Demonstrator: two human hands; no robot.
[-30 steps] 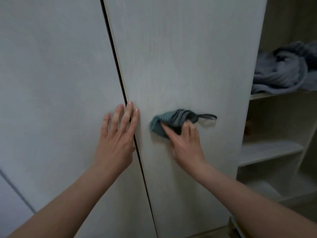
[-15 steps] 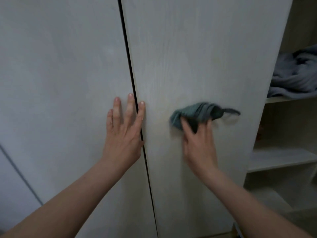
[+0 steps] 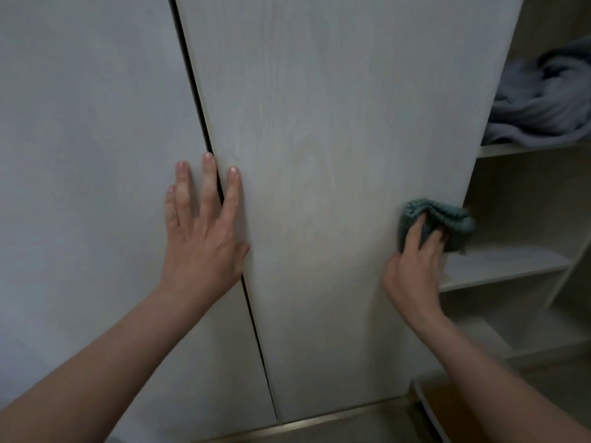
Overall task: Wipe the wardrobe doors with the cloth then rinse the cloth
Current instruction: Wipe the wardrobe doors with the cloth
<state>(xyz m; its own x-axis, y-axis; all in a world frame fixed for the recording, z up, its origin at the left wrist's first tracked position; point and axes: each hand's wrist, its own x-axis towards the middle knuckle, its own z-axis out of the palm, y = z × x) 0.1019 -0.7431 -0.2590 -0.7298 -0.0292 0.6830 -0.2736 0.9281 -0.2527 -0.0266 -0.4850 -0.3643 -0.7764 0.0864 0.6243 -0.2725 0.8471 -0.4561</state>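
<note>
Right hand (image 3: 412, 266) has its grip closed on a bunched teal cloth (image 3: 435, 223), fingers (image 3: 415, 230) pressing the fabric flat against the right wardrobe door (image 3: 335, 155). Cloth and fingers sit at that door's right edge, around mid-height, with part of the cloth hanging past the edge in front of the open shelving. Left hand (image 3: 201, 231) holds nothing: its grip is spread, palm flat on the wood, straddling the dark vertical gap (image 3: 204, 123) between the two doors, with most fingers on the left wardrobe door (image 3: 96, 155) and the index finger on the right one. Both forearms are bare. Both doors are pale wood-grain panels and stand closed side by side. Just beyond the right door lie open shelves (image 3: 511, 266), and on the upper shelf rests a crumpled grey-blue blanket (image 3: 540, 103). Lower shelves look bare from this angle, though they are dim
</note>
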